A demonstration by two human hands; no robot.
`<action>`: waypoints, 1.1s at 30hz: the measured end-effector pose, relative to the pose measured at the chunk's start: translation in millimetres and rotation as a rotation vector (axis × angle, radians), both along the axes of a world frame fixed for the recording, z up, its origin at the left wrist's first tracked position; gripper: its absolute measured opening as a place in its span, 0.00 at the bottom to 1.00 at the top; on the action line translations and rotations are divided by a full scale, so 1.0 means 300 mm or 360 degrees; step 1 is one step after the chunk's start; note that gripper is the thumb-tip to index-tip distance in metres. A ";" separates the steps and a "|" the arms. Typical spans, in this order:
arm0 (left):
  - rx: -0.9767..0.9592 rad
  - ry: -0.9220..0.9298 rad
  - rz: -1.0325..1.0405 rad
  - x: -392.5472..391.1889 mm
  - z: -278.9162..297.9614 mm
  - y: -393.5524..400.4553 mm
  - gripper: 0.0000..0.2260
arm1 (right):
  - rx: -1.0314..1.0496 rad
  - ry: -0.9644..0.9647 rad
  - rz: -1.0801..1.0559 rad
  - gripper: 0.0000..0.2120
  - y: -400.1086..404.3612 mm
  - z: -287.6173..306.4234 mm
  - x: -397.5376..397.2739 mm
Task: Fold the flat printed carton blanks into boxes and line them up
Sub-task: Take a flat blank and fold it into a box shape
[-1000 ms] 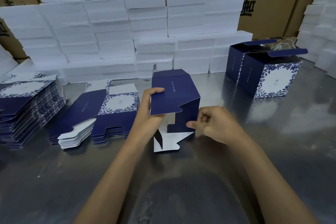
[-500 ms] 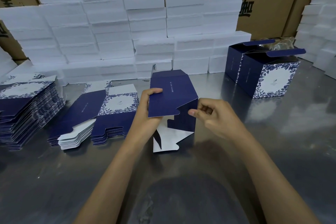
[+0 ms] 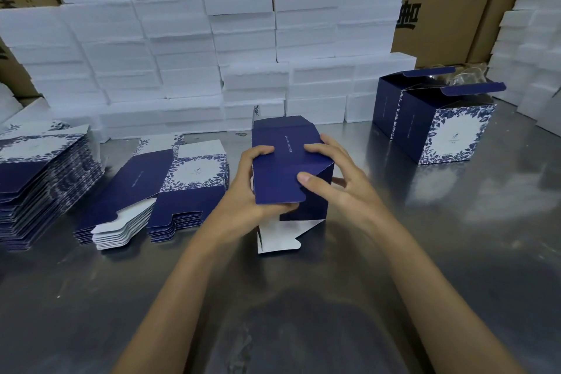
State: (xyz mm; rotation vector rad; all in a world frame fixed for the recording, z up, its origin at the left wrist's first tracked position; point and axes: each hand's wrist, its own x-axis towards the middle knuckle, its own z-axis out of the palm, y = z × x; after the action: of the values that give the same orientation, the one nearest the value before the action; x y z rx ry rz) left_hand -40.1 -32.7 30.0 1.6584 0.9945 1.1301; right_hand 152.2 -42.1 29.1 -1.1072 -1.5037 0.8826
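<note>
Head view: a half-formed navy carton [image 3: 285, 167] stands mid-table on the steel table [image 3: 425, 252], white bottom flap splayed toward the near side; the left hand [image 3: 243, 191] grips its left edge, thumb on top; the right hand [image 3: 337, 185] clasps its right corner, thumb pressing the navy flap; flat blank stacks [image 3: 158, 191] lie left; two folded boxes [image 3: 437, 121] stand far right
</note>
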 end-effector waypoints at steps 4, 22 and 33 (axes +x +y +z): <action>-0.0069 0.0315 -0.0251 -0.054 0.016 0.006 0.49 | 0.0024 -0.0024 -0.0022 0.20 0.010 -0.009 0.010; 0.0238 -0.0365 0.0189 0.075 -0.024 0.002 0.06 | 0.0207 0.0242 -0.0194 0.10 0.012 -0.025 -0.044; 0.0182 -0.0326 0.0210 0.046 -0.032 0.020 0.07 | 0.0179 0.0292 -0.0118 0.09 0.014 -0.019 -0.029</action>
State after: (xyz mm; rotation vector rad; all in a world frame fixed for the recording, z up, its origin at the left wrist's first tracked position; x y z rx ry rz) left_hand -26.3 -26.6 20.4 1.5461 0.9325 1.4377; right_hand 143.3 -38.1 23.3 -0.9670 -1.3366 0.8155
